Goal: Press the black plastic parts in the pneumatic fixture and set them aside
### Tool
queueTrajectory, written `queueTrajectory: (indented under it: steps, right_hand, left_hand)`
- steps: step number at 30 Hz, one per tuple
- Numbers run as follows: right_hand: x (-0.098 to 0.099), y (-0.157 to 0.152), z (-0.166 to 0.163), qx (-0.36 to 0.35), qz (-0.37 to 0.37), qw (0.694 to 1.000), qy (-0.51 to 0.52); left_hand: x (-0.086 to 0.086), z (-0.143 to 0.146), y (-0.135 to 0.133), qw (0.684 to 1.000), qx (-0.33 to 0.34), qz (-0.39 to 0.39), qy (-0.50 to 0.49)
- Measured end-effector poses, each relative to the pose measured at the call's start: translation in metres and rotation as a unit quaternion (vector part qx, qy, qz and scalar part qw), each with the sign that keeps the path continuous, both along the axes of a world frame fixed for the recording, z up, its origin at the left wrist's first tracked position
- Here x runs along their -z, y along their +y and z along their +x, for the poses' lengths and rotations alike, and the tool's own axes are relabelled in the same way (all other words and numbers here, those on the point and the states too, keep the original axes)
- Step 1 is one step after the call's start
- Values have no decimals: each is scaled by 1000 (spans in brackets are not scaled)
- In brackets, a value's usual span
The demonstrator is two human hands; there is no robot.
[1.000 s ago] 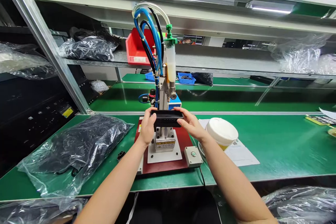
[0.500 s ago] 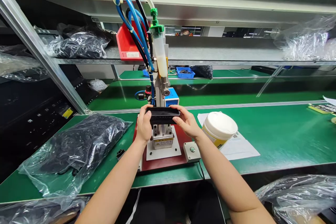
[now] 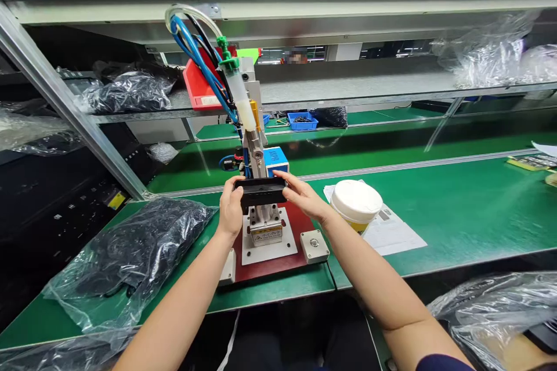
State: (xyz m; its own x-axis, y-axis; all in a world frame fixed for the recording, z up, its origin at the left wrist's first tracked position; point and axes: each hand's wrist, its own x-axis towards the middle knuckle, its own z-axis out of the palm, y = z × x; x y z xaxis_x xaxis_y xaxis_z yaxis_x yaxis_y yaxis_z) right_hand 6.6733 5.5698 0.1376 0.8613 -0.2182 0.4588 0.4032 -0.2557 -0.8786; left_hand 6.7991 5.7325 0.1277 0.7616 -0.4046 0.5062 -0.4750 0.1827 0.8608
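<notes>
A long black plastic part [image 3: 260,191] rests on the metal fixture [image 3: 263,226] of a small dispensing machine, under its syringe [image 3: 242,96] with blue hoses. My left hand [image 3: 230,213] grips the part's left end with fingers curled round it. My right hand [image 3: 301,196] holds the right end, fingers laid along its top edge. The machine stands on a dark red base plate [image 3: 290,257] with a grey push button box [image 3: 314,245] at its front right.
A clear bag of black parts [image 3: 130,249] lies left of the machine. A white tub with a lid [image 3: 355,202] stands on paper sheets [image 3: 394,236] to the right. More bags sit on the shelf [image 3: 126,91] and at the lower right [image 3: 491,316]. A red bin [image 3: 198,86] is behind.
The view has shifted so the machine sits further left and leans. Both hands have stayed on the ends of the black part at the fixture.
</notes>
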Motion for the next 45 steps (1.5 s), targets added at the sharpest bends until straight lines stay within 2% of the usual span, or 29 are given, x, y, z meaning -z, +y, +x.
queueTrajectory:
  steps: [2,4,6,9,13,17,20,24,28,32,39,45]
  right_hand:
    - [-5,0,2,-5,56,998,30]
    - [-7,5,7,25,79,996,38]
    - [-6,14,13,92,35,995,9]
    - [-2,30,21,217,-36,975,-41]
    - [2,42,29,308,-52,948,-58]
    - [1,42,33,326,-49,942,-66]
    - [1,41,34,328,-38,942,-64]
    - [0,42,27,332,-78,939,-39]
    - [-4,43,21,375,-170,911,22]
    - [-10,41,24,400,-194,896,8]
    - [-25,46,25,394,-185,898,-54]
    - [-21,55,19,394,-179,901,-31]
  left_hand:
    - [-1,1,0,1000,17,-8,11]
    - [-1,1,-2,999,23,-31,14]
    - [0,-1,-5,999,-1,-43,5]
    - [2,-2,-12,996,-68,-39,-29]
    - [2,-3,-17,988,-137,-23,-73]
    - [-1,-4,-19,980,-176,-8,-96]
    - [-3,-6,-19,980,-176,-2,-94]
    - [1,-7,-13,990,-126,-11,-64]
    - [6,-8,-10,997,-72,-6,-17]
    - [3,-8,-15,995,-90,-41,-28]
    - [-13,-9,-17,987,-137,-76,-46]
    - [-10,-17,-6,987,-141,-48,-53]
